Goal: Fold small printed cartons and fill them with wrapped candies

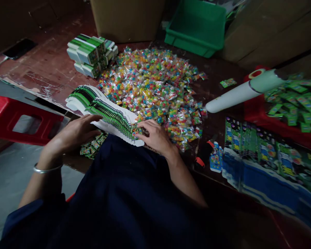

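Hands work a long fanned stack of flat green-and-white cartons [103,110] that lies slantwise across the near edge of the worktop [49,65], just in front of the person's dark apron. The left hand [75,133] rests flat on the stack's near side with its fingers loosely spread, steadying it; the right hand [155,136] sits at the stack's lower end, fingers curled and pressed together on the top carton there, seemingly pinching its corner, though the exact grip is hard to see. My reading is that one flat carton is being peeled off the fan, and lifting it cleanly would call for the left hand to hold the rest down while the right slides a single sheet free. Just beyond the stack spreads one large heap of clear sachets of coloured sweets [152,86], far too many to count. Behind it to the left stands one block of folded green boxes [92,53], several layers deep, number unclear. One green plastic bin [197,26] sits at the back, one white tube [242,91] lies to the right, one red tray of green packets [292,110] beside it, and one red stool [20,121] stands left of the worktop.
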Action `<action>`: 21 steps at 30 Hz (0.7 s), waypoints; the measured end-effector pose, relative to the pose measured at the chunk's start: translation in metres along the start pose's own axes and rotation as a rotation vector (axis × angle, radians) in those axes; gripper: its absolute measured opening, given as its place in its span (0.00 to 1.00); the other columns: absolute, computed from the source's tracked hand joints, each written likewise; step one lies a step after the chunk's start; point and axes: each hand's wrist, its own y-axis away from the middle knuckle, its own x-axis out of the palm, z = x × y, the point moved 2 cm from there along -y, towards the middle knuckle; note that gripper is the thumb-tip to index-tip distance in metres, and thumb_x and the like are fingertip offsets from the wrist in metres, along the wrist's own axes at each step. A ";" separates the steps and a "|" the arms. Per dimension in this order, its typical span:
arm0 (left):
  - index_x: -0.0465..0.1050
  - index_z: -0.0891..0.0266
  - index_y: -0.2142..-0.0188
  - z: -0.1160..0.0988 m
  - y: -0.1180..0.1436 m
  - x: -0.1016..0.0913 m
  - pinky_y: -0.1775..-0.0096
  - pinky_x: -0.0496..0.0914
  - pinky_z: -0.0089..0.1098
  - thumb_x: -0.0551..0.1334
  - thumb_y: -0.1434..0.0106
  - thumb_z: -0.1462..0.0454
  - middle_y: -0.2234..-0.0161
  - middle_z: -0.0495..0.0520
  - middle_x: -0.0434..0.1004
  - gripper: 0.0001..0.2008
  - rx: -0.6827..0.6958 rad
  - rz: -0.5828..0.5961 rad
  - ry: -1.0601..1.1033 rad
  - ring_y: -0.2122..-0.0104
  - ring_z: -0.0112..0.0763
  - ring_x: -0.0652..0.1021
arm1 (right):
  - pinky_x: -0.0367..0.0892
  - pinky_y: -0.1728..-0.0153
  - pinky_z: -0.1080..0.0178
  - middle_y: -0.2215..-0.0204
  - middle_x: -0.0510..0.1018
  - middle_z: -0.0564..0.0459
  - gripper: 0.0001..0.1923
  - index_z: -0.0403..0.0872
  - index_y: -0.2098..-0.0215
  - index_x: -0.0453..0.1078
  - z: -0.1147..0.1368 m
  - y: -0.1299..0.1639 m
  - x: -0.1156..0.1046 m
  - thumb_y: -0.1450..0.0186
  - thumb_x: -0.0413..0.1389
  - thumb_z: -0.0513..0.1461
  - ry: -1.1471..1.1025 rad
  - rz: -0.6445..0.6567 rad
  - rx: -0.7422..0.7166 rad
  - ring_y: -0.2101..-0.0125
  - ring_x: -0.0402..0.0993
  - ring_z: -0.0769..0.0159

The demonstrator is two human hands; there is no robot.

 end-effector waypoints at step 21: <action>0.72 0.63 0.66 -0.031 -0.028 0.119 0.59 0.77 0.35 0.71 0.39 0.43 0.69 0.54 0.83 0.25 -0.259 0.225 0.861 0.67 0.35 0.82 | 0.83 0.48 0.48 0.54 0.88 0.50 0.13 0.56 0.54 0.81 0.015 0.047 -0.017 0.32 0.63 0.33 0.007 -0.435 -0.135 0.53 0.86 0.55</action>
